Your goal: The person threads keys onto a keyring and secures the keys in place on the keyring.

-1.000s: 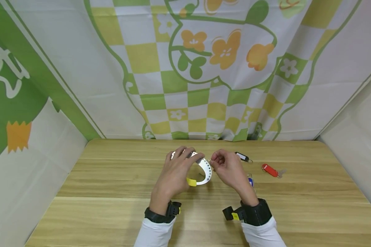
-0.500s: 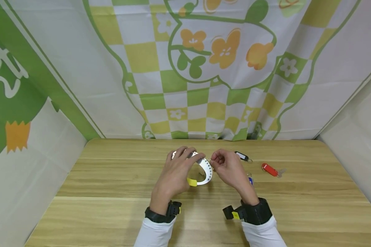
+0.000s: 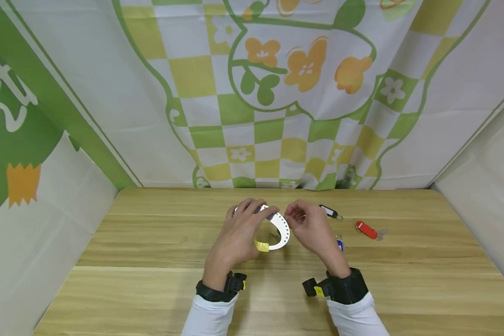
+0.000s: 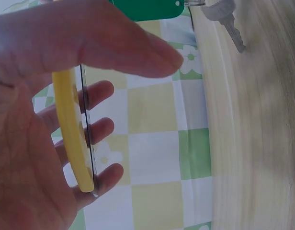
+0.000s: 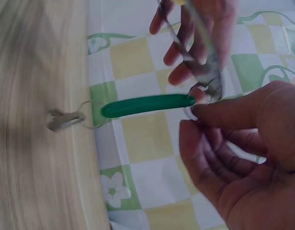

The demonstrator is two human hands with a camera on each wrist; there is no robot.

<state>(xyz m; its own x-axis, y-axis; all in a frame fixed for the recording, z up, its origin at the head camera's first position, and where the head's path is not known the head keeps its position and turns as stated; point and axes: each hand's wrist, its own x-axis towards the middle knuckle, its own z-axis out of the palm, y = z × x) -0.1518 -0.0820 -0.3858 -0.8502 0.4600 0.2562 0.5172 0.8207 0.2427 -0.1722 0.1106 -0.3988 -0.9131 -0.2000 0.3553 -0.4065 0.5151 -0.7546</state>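
My left hand (image 3: 237, 235) grips a ring-shaped metal key holder (image 3: 284, 233), which has a row of small holes and a yellow grip (image 3: 262, 246). In the left wrist view the yellow strip (image 4: 71, 134) lies against the palm, the fingers reaching past it. At the holder's right edge, my right hand (image 3: 311, 226) pinches a small metal ring (image 5: 187, 111) between thumb and forefinger. From there a green key tag (image 5: 147, 104) hangs down, with a key (image 5: 65, 119) on a loop at its lower end. Whether the small ring passes through a hole is unclear.
On the wooden table (image 3: 151, 289), right of my hands, lie a black key tag (image 3: 329, 211), a red key tag (image 3: 366, 230) with a key, and a blue key tag (image 3: 340, 245) partly hidden by my right wrist. A patterned curtain (image 3: 277, 154) hangs behind the table.
The key holder has tilted slightly in my left hand, its right edge shifting a little to the right. My right hand's pinching fingers have moved slightly; the tags on the table stay put.
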